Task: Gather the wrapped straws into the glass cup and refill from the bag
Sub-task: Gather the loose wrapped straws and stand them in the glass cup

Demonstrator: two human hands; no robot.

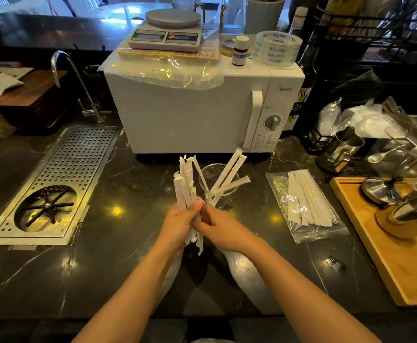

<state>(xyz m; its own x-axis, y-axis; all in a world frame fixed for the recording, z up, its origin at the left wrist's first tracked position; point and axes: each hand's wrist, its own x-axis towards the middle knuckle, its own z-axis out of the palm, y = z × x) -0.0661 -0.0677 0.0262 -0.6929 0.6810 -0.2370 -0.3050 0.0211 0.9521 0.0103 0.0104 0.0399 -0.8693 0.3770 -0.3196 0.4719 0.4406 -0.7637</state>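
Straws (186, 184): white paper-wrapped bundle, upright, tips frayed.
Left hand (180, 222): fist around bundle.
Right hand (221, 227): pinching bundle's lower part.
Cup (218, 186): clear glass, at 1 o'clock from the hands, holding a few straws.

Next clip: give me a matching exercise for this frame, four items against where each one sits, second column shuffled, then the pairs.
Items
1. Bundle of white paper-wrapped straws
2. Clear plastic bag of wrapped straws
3. Grey digital kitchen scale
4. Clear glass cup

Places
A. On top of the white microwave
B. Lying flat on the dark counter, right of the cup
C. Gripped between both hands, left hand and right hand
D. Standing on the counter before the microwave, a few straws inside

Pairs: 1-C, 2-B, 3-A, 4-D
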